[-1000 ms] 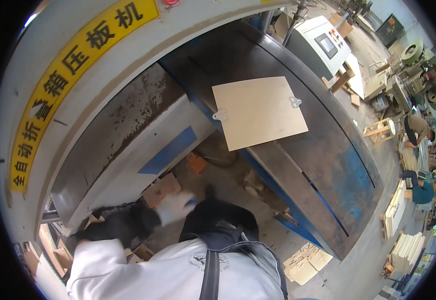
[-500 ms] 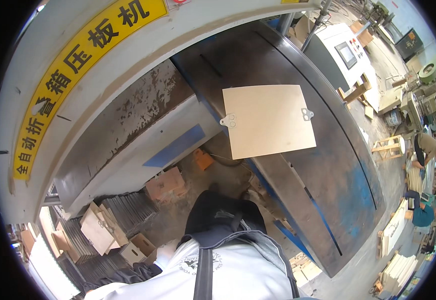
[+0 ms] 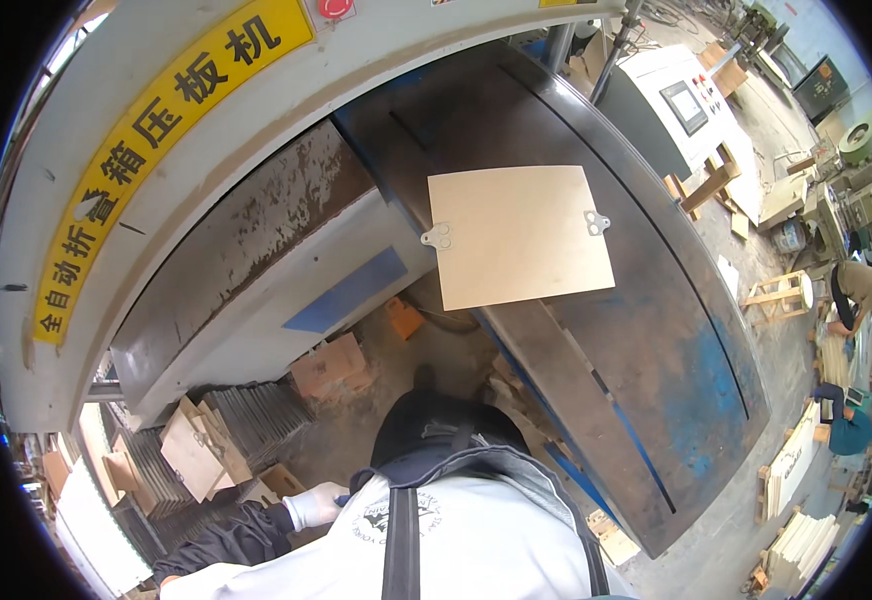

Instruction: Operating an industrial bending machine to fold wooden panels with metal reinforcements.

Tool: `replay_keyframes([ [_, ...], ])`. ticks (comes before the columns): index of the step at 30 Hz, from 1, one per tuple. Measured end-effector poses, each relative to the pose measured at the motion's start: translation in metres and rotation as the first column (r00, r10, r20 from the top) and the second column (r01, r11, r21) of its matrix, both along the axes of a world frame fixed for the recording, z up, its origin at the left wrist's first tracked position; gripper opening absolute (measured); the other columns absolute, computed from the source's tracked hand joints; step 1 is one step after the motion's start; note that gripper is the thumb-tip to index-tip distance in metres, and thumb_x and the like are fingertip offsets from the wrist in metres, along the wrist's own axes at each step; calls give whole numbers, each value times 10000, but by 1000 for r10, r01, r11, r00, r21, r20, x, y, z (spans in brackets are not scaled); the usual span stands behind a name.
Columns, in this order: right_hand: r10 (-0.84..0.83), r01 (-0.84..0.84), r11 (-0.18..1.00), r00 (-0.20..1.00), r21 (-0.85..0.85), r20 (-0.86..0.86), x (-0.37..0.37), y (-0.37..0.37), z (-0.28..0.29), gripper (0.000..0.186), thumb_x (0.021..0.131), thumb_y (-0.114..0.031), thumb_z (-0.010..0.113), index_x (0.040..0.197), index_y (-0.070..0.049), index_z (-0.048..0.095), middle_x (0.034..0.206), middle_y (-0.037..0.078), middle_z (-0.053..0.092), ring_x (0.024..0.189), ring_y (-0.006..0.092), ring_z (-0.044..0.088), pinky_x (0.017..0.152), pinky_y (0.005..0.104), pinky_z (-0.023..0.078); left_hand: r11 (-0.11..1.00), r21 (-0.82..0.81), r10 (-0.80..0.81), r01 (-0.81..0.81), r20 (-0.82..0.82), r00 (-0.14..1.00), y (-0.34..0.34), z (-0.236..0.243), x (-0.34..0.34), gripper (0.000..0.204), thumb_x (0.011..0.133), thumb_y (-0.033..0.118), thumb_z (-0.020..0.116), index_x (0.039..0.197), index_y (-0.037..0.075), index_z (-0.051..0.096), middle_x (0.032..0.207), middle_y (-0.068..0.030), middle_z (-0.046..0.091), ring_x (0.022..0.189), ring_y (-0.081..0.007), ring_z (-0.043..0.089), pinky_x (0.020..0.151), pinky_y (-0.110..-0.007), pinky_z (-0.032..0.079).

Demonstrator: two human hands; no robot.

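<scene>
My left hand (image 3: pixel 316 507), in a pale glove below a dark sleeve, is low in the head view beside my waist. Its fingertips are by a small dark blue patch at the apron's edge; whether they grip anything is too small to tell. My right hand is out of view. Ahead of me, a light wooden panel (image 3: pixel 521 240) lies flat on the dark metal bed of a press (image 3: pixel 656 330). Two metal plates with holes, a left one (image 3: pixel 438 236) and a right one (image 3: pixel 596 222), sit at opposite edges of the panel and stick out past it. Neither hand touches the panel.
The press's pale upper beam (image 3: pixel 186 150) with a yellow label arches over the left. Stacked panels (image 3: pixel 256 415) stand on the floor at lower left, near an orange block (image 3: pixel 404 318). A control box with a screen (image 3: pixel 684 107) is at far right; two people work beyond the bed.
My left hand has come further into view beside my waist. The panel and press appear shifted slightly left, as the whole view has moved.
</scene>
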State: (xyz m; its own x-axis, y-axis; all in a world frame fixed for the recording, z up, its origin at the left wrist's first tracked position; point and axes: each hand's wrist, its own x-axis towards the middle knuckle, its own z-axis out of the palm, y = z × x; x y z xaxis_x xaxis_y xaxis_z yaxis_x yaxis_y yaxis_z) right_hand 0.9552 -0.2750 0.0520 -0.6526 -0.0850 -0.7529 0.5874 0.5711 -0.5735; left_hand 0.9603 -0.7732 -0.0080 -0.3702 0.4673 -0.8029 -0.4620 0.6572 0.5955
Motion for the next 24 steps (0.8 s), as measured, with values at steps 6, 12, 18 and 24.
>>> replay_keyframes([
  [6, 45, -45, 998, 999, -32, 4, -6, 8, 5, 418, 912, -317, 736, 1234, -56, 683, 1103, 194, 761, 990, 350, 740, 917, 402, 570, 992, 123, -56, 37, 158, 986, -12, -1, -10, 306, 880, 213, 777, 1044, -42, 736, 900, -95, 750, 800, -149, 634, 789, -331, 526],
  [12, 107, -104, 991, 994, -79, 27, -9, 14, 14, 424, 912, -313, 737, 1244, -55, 679, 1109, 195, 760, 992, 347, 739, 921, 395, 568, 918, 225, 226, -327, 380, 897, -7, 27, -42, 353, 874, 184, 818, 1138, -36, 737, 968, -20, 741, 873, -93, 638, 796, -274, 513],
  [18, 196, -182, 972, 976, -148, 90, -9, 30, 32, 431, 912, -309, 738, 1254, -54, 676, 1115, 195, 759, 995, 343, 738, 925, 388, 567, 930, 235, 237, -283, 204, 950, 4, 17, -53, 370, 831, 157, 841, 1134, -33, 746, 937, -29, 752, 866, -94, 649, 792, -275, 519],
  [24, 355, -326, 912, 932, -251, 79, -19, 55, 39, 438, 912, -304, 739, 1264, -53, 672, 1121, 196, 758, 997, 340, 737, 929, 382, 565, 988, 136, -86, 68, 129, 988, 20, 34, -84, 382, 868, 217, 834, 1159, -15, 746, 952, -44, 766, 873, -118, 663, 825, -289, 536],
])
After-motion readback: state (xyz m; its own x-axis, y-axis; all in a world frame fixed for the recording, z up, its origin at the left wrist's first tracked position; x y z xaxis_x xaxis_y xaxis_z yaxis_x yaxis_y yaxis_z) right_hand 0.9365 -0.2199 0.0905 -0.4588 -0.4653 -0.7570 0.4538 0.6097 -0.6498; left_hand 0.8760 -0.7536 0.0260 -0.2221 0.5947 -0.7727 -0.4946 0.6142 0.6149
